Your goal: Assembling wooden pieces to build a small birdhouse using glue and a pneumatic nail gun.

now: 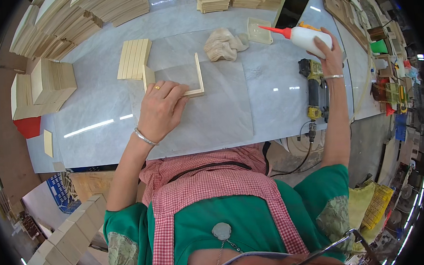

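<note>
My left hand (161, 109) is closed on the near side of a three-sided frame of thin pale wood (199, 75), which stands on a grey mat (221, 117). The frame's far side is open. At the right, my right hand (331, 52) grips a white squeeze bottle (308, 40) with a red pointed nozzle, tilted so the tip points left. Just beyond the frame's left corner lies a row of narrow wooden strips (134, 58). A crumpled off-white cloth (223, 44) rests past its right side.
Stacks of thin wooden panels line the far edge (112, 7) and left side (53, 79). A phone (293, 7) leans beside a small clear tray (259, 31). A yellow-and-black air tool (313, 90) with a hose lies near my right forearm. A red piece (28, 127) sits at the left edge.
</note>
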Tool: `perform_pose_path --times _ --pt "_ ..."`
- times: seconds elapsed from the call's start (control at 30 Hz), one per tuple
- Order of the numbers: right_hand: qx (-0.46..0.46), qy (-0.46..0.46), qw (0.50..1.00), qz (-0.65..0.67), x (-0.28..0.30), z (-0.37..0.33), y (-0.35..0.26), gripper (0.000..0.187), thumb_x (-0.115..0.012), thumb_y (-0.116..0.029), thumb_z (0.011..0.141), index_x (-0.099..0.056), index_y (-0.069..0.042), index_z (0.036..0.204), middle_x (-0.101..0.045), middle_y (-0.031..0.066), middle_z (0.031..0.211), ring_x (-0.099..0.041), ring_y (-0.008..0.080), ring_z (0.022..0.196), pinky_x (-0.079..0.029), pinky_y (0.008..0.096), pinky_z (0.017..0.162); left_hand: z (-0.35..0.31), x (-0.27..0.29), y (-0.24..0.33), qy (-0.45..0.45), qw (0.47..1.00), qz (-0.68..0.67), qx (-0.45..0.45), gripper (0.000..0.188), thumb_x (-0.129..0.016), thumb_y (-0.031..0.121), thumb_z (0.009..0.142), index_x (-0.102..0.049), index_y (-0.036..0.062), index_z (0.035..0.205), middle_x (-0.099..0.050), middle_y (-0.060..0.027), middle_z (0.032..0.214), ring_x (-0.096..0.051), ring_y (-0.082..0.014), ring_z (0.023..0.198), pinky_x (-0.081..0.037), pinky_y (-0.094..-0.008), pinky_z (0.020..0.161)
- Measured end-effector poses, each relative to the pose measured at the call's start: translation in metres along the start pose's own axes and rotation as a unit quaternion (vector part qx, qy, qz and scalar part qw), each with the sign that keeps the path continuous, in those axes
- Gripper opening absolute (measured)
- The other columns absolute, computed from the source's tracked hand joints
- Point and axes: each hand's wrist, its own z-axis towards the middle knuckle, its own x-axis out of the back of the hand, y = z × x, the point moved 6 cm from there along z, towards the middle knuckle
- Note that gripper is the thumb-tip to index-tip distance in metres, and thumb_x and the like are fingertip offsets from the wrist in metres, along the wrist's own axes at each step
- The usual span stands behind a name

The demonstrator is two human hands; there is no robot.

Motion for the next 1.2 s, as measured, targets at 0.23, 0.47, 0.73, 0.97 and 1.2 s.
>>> perform_pose_path --times 0.23,0.47,0.73,0.97,1.2 --pt "-0.01 0.078 0.924 0.374 -0.027 -0.067 -0.026 0.048 -0.059 -0.033 0.091 -0.048 -0.001 0.125 -0.057 0.0124 0.115 -0.058 0.024 0.102 -0.052 0.0347 0.078 -0.03 0.038 -0.006 0.168 0.985 -0.026 0.015 0.032 -0.067 0.006 0.077 -0.061 0.0042 0.109 -0.059 -0.0121 0.113 -0.057 -0.0273 0.098 -0.044 -0.0342 0.083" --pt "-0.082 -0.046 0.937 0.336 -0.125 -0.098 -0.049 0.051 -0.062 -0.03 0.089 -0.047 0.0 0.127 -0.058 0.011 0.112 -0.06 0.0218 0.094 -0.051 0.0352 0.08 -0.099 0.03 -0.07 0.241 0.941 -0.122 0.204 0.025 -0.061 0.009 0.088 -0.06 0.0024 0.112 -0.06 -0.0124 0.108 -0.058 -0.0217 0.095 -0.047 -0.0307 0.079" --pt "-0.004 -0.137 0.963 0.23 -0.2 -0.101 -0.078 0.061 -0.076 -0.021 0.077 -0.047 0.0 0.127 -0.055 0.0075 0.107 -0.055 0.0166 0.099 -0.045 0.0298 0.087 -0.121 0.001 -0.089 0.248 0.915 -0.168 0.27 0.021 -0.061 0.007 0.087 -0.062 0.0031 0.107 -0.06 -0.0096 0.104 -0.057 -0.0186 0.085 -0.047 -0.0268 0.072" --pt "-0.014 -0.145 0.967 0.207 -0.217 -0.094 -0.078 0.057 -0.077 -0.02 0.075 -0.05 -0.001 0.122 -0.057 0.0071 0.105 -0.056 0.0161 0.096 -0.046 0.0294 0.086 -0.119 0.004 -0.091 0.261 0.905 -0.189 0.279 0.02 -0.062 0.007 0.086 -0.062 0.0031 0.105 -0.061 -0.0093 0.102 -0.057 -0.018 0.084 -0.047 -0.0268 0.071" --pt "-0.006 -0.16 0.969 0.186 -0.223 -0.09 -0.078 0.056 -0.077 -0.021 0.075 -0.05 -0.002 0.12 -0.056 0.0064 0.103 -0.056 0.0151 0.095 -0.046 0.0285 0.084 -0.12 0.002 -0.093 0.261 0.901 -0.195 0.285 0.02 -0.062 0.007 0.085 -0.063 0.0033 0.105 -0.061 -0.0092 0.102 -0.057 -0.0195 0.085 -0.046 -0.0277 0.072"
